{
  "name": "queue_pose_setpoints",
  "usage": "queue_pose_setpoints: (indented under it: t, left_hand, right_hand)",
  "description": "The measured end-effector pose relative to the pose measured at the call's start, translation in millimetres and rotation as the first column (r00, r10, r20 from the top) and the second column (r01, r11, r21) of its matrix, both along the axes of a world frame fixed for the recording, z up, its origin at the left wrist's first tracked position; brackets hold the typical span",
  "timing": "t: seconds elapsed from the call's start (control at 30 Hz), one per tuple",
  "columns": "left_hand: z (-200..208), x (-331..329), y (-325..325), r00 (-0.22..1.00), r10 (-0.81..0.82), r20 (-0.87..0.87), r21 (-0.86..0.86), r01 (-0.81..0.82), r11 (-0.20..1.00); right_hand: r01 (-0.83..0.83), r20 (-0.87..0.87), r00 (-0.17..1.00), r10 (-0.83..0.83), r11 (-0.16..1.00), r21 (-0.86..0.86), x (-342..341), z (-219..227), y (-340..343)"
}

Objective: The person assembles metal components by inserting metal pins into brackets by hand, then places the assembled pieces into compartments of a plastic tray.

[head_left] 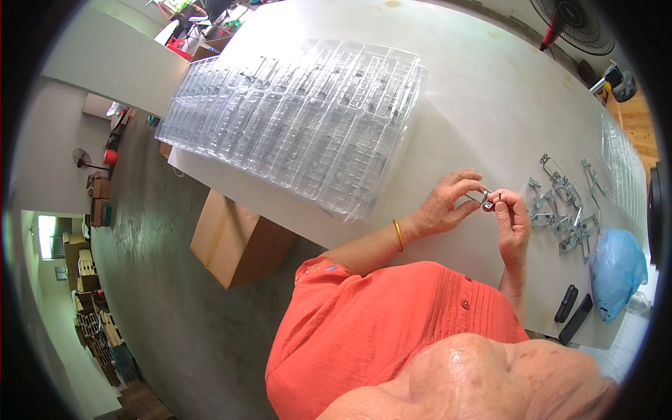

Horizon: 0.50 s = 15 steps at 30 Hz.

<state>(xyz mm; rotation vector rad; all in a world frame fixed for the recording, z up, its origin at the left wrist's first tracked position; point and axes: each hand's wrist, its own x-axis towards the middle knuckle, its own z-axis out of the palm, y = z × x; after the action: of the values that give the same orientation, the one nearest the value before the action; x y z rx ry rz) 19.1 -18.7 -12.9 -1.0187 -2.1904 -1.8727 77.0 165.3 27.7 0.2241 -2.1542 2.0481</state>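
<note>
Fingertips of the left hand (451,203) and right hand (514,215) pinch small metalwork (488,206) above the table (490,91), seemingly steadying it; loose metal pieces (561,183) lie beside the right (for easy reach, I'd guess).

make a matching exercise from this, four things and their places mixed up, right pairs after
1. Clear plastic compartment trays
2. Light-blue plastic bag
3. Brown rectangular cardboard box
4. Small shiny silver metal piece

A. Below the white tabletop
B. Held by the left hand and right hand
C. On the tabletop, right of both hands
D. On the tabletop, left of both hands

Pairs: 1-D, 2-C, 3-A, 4-B
</note>
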Motion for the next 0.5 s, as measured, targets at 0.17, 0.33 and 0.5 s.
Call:
queue_pose_setpoints:
  t: [0.17,0.33,0.5]
  left_hand:
    - [-6.9,-4.6,4.2,0.994,0.107,0.029,0.008,-0.107,0.994]
    - [-8.6,-9.8,-4.1,0.946,0.320,0.058,-0.061,-0.317,0.947]
    - [-4.4,-10.0,-0.3,0.937,0.344,0.064,-0.131,-0.334,0.934]
  right_hand:
    - [0.114,-0.136,0.986,-0.093,0.980,0.163,-1.5,-11.7,-6.6]
    - [0.096,-0.100,0.992,-0.073,0.965,0.243,-8.2,-15.3,-13.1]
    - [0.096,-0.052,0.995,-0.084,0.954,0.284,-5.8,-16.2,-15.9]
